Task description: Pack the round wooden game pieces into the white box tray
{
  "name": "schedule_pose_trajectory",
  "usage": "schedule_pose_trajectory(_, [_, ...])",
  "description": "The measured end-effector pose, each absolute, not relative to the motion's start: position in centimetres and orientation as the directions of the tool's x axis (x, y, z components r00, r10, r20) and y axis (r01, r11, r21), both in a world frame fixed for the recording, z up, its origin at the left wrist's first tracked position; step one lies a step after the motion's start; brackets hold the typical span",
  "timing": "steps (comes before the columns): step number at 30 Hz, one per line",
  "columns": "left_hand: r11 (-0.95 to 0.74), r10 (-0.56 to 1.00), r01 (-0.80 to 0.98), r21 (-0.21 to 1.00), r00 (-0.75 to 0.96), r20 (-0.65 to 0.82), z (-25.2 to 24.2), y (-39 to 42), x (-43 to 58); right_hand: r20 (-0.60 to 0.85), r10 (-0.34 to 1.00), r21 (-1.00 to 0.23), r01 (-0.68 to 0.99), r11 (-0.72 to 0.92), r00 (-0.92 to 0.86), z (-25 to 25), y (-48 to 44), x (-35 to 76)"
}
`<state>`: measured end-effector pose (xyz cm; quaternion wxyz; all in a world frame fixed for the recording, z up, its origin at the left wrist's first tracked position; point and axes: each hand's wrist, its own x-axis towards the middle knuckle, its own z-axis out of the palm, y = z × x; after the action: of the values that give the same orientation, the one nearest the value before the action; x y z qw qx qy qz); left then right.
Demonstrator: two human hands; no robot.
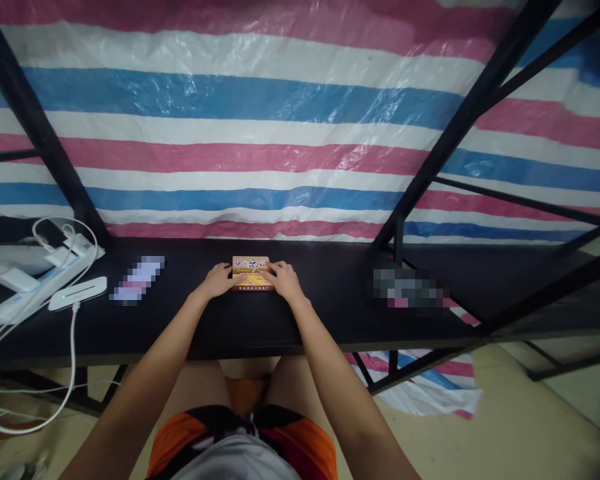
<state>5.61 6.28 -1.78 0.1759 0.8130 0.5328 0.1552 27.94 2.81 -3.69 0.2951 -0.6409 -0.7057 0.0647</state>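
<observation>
A small Chinese chess box (251, 266), tan on top with yellow and red below, lies on the black desk in front of me. My left hand (218, 280) grips its left side, thumb laid across the front part of the lid. On the opposite side my right hand (285, 280) holds the box the same way, its thumb on the lid too. The lid looks closed, and both side edges are partly hidden by my fingers.
A white power strip (35, 283) with plugs and looping cables sits at the left, beside a white device (78, 293). A pixelated phone-like item (139, 279) and another blurred object (409, 290) flank the box. Black metal posts (430, 153) and striped plastic sheeting (250, 160) stand behind the desk (330, 327).
</observation>
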Motion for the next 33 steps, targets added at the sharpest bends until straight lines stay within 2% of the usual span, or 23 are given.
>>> schedule_pose_trajectory(3, [-0.391, 0.908, 0.718, 0.576, 0.402, 0.115, -1.8, 6.4, 5.6, 0.356, 0.934, -0.498, 0.847, 0.185, 0.005, -4.1, 3.2, 28.2])
schedule_pose_trajectory(6, [-0.367, 0.902, 0.493, 0.789, 0.395, 0.172, -1.8, 6.3, 6.2, 0.365, 0.931, -0.518, 0.833, 0.194, 0.01, -4.5, 3.4, 28.4])
schedule_pose_trajectory(9, [-0.157, 0.948, 0.208, 0.965, 0.307, 0.088, -1.6, 6.1, 7.1, 0.369, 0.929, -0.517, 0.833, 0.199, 0.007, -4.6, 3.5, 28.3])
schedule_pose_trajectory(12, [0.069, 0.992, 0.028, 0.997, 0.107, -0.072, -1.3, 5.9, 7.6, 0.363, 0.932, -0.525, 0.826, 0.204, 0.0, -4.6, 3.6, 28.1])
schedule_pose_trajectory(14, [0.147, 0.988, -0.093, 0.985, 0.068, -0.141, -1.0, 5.7, 7.8, 0.364, 0.931, -0.532, 0.82, 0.211, -0.003, -4.6, 3.7, 28.1])
schedule_pose_trajectory(16, [0.213, 0.968, -0.18, 0.96, 0.169, -0.183, -0.8, 5.4, 7.9, 0.386, 0.923, -0.517, 0.825, 0.228, -0.014, -4.4, 3.6, 28.0])
schedule_pose_trajectory(19, [0.298, 0.917, -0.159, 0.941, 0.322, -0.236, -0.6, 4.9, 8.1, 0.452, 0.891, -0.442, 0.859, 0.26, -0.038, -3.8, 3.2, 27.5])
schedule_pose_trajectory(21, [0.232, 0.94, -0.134, 0.963, 0.287, -0.187, -0.5, 4.8, 8.4, 0.493, 0.869, -0.402, 0.876, 0.265, -0.037, -3.3, 2.8, 26.9])
schedule_pose_trajectory(22, [0.146, 0.964, -0.134, 0.98, 0.24, -0.111, -0.4, 4.9, 8.5, 0.507, 0.861, -0.398, 0.875, 0.275, -0.04, -3.0, 2.6, 26.6])
schedule_pose_trajectory(26, [-0.296, 0.949, -0.047, 0.954, 0.103, 0.299, -0.5, 5.2, 8.9, 0.55, 0.829, -0.492, 0.766, 0.415, -0.096, -2.7, 2.0, 25.3])
schedule_pose_trajectory(29, [-0.485, 0.874, 0.202, 0.851, 0.139, 0.465, -0.7, 4.7, 8.9, 0.51, 0.85, -0.651, 0.589, 0.48, -0.129, -2.8, 1.8, 25.0])
schedule_pose_trajectory(31, [-0.561, 0.827, 0.363, 0.744, 0.212, 0.52, -1.0, 3.9, 9.1, 0.453, 0.878, -0.75, 0.467, 0.468, -0.153, -2.9, 1.7, 25.2])
schedule_pose_trajectory(33, [-0.652, 0.758, 0.439, 0.618, 0.334, 0.561, -1.3, 3.1, 9.5, 0.389, 0.909, -0.82, 0.393, 0.416, -0.15, -2.9, 1.8, 25.6])
